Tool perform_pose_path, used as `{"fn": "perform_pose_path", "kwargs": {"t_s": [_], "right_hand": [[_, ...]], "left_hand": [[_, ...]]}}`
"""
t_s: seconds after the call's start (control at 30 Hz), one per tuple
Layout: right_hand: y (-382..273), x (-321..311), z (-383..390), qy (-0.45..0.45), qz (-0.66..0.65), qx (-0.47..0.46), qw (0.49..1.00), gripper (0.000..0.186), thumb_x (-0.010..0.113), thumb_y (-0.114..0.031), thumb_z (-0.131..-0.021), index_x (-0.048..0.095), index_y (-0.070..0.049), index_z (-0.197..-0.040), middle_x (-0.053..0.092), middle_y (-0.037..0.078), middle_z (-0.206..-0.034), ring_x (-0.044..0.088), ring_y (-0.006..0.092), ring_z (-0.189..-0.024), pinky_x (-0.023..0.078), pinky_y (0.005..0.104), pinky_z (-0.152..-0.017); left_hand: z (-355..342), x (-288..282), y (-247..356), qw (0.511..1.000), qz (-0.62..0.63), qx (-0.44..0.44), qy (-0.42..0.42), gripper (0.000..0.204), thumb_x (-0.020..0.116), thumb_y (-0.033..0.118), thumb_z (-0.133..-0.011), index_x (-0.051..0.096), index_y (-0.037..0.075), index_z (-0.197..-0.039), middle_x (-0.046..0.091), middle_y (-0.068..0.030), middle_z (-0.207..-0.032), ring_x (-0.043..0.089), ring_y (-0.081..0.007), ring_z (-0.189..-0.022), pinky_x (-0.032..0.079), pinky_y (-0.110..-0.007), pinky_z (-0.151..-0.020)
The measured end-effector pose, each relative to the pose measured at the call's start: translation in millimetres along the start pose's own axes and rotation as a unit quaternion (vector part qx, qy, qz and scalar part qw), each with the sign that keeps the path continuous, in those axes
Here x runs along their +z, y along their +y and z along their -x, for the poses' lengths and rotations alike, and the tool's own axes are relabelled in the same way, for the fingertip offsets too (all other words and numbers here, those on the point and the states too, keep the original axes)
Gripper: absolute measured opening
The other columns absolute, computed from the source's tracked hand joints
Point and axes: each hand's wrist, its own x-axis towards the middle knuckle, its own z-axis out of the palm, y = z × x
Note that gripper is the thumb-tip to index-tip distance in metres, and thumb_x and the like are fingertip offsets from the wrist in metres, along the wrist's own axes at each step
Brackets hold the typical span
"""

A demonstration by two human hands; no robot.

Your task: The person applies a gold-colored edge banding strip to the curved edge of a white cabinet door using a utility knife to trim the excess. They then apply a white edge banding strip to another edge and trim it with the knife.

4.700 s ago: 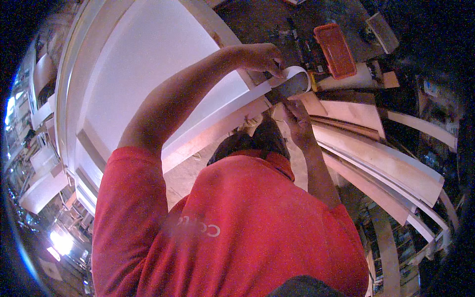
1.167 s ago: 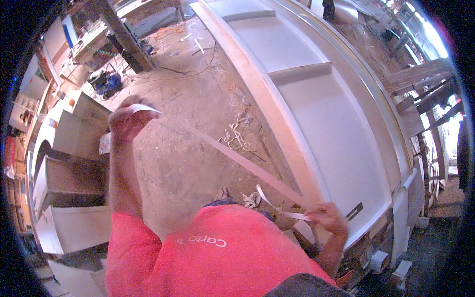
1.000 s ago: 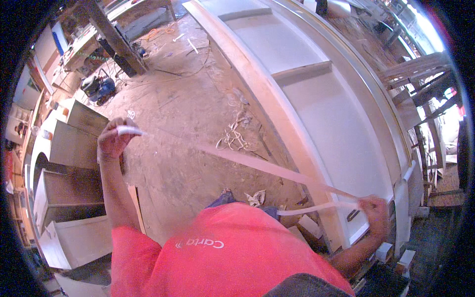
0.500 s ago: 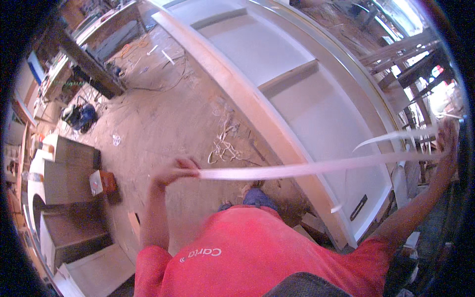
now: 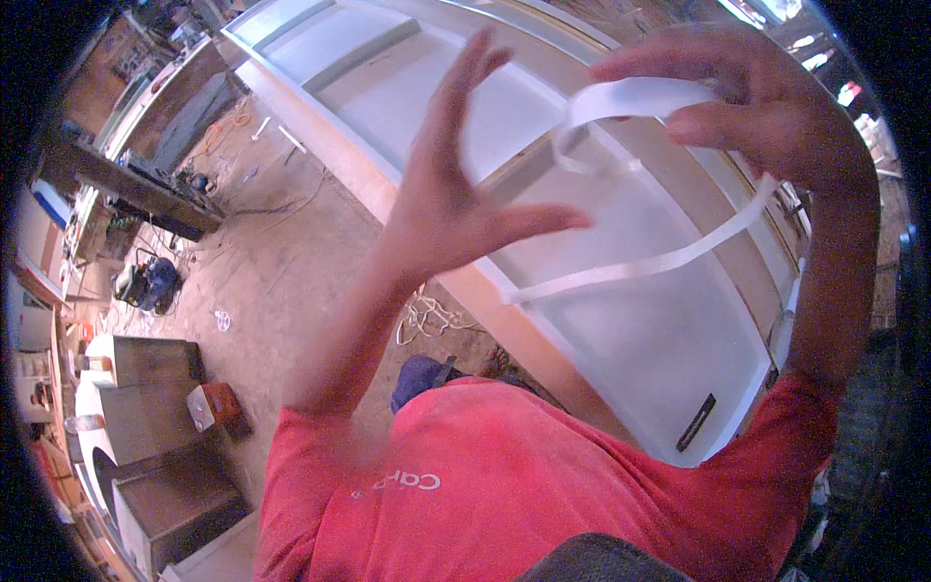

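My left hand (image 5: pixel 451 199) is raised over the near edge of a long white cabinet carcass (image 5: pixel 630 233), fingers and thumb spread, with nothing in it. My right hand (image 5: pixel 766 112), above the far side of the carcass, grips a thin white strip (image 5: pixel 645 97) between thumb and fingers. One part of the strip curls in a loop left of that hand. Another length hangs below the hand and slants down to the carcass's near edge. Shallow dividers cross the inside of the carcass, and its near side is bare wood (image 5: pixel 572 354).
Tangled pale strips (image 5: pixel 432 320) lie on the floor beside the carcass. Box-like cabinet pieces (image 5: pixel 155 393) stand at the left near an orange-red box (image 5: pixel 215 405). Farther back are a dark blue machine (image 5: pixel 145 281) and a heavy beam (image 5: pixel 145 189). A dark slot-shaped piece (image 5: pixel 696 422) shows at the carcass's near end.
My left hand has let go of the strip's end and moved up and right, opening. My right hand has come inward from the far right, and the stretched strip now curls and hangs loosely.
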Motion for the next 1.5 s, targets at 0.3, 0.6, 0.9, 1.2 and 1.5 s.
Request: {"fn": "perform_pose_path", "kwargs": {"t_s": [0.3, 0.6, 0.9, 1.2, 1.5], "right_hand": [[102.8, -71.2, 96.9, 0.171, 0.074, 0.255, 0.949, 0.045, 0.075, -0.029, -0.087, 0.071, -0.005, -0.125, 0.07, 0.006, -0.112, 0.064, 0.0177, -0.102, 0.05, 0.0326, -0.091], [189.8, -6.4, 225.6, 0.172, 0.001, 0.57, 0.803, 0.036, 0.075, -0.032, -0.091, 0.074, -0.006, -0.116, 0.07, 0.0, -0.092, 0.063, 0.0118, -0.079, 0.052, 0.0296, -0.071], [274.1, 148.5, 289.3, 0.136, -0.069, 0.698, 0.699, 0.03, 0.08, -0.033, -0.088, 0.08, -0.006, -0.099, 0.073, 0.002, -0.085, 0.064, 0.0136, -0.069, 0.055, 0.034, -0.064], [305.6, 210.1, -7.6, 0.284, -0.244, 0.272, 0.886, 0.054, 0.076, -0.029, -0.095, 0.061, -0.004, -0.14, 0.065, 0.011, -0.135, 0.061, 0.0233, -0.124, 0.045, 0.0369, -0.108], [390.1, 210.6, -70.7, 0.279, -0.303, 0.373, 0.831, 0.025, 0.073, -0.021, -0.097, 0.071, -0.001, -0.112, 0.066, -0.001, -0.079, 0.06, 0.0097, -0.069, 0.05, 0.0266, -0.064]], "left_hand": [[-56.8, 19.1, -88.2, 0.863, 0.279, -0.281, -0.312, 0.024, 0.081, 0.022, -0.092, 0.076, 0.003, -0.106, 0.069, 0.0039, -0.086, 0.059, -0.005, -0.076, 0.046, -0.022, -0.065], [-35.6, -29.8, -255.1, 0.699, 0.326, -0.475, -0.424, 0.04, 0.08, 0.043, -0.087, 0.066, 0.006, -0.093, 0.056, 0.0036, -0.072, 0.05, -0.0071, -0.061, 0.034, -0.023, -0.05], [-65.5, 48.0, -310.3, 0.638, 0.35, -0.435, -0.531, 0.029, 0.076, 0.03, -0.092, 0.072, 0.002, -0.101, 0.059, 0.0036, -0.074, 0.049, -0.0063, -0.064, 0.036, -0.023, -0.055], [-70.4, 219.5, -300.8, 0.641, 0.289, -0.257, -0.663, 0.045, 0.079, 0.039, -0.088, 0.072, -0.005, -0.093, 0.074, -0.0054, -0.084, 0.066, -0.0165, -0.075, 0.053, -0.036, -0.071], [-77.3, 261.0, -389.2, 0.68, 0.207, -0.395, -0.582, 0.038, 0.084, 0.036, -0.086, 0.078, -0.001, -0.091, 0.076, -0.0098, -0.082, 0.071, -0.0165, -0.072, 0.057, -0.031, -0.067]]}}
